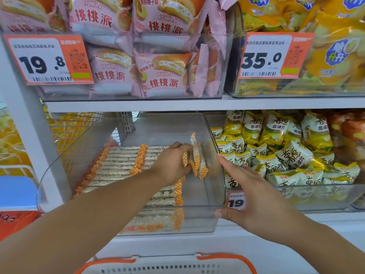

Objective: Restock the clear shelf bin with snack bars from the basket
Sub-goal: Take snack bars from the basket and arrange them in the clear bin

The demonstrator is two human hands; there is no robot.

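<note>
Inside clear bin (214, 171), left hand (171, 165) grips snack bars (196, 161).

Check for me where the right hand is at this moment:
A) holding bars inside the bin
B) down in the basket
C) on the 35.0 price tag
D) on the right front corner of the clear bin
D: the right hand rests with straight fingers on the right front corner of the clear bin, while the left hand holds the snack bars inside it.
</note>
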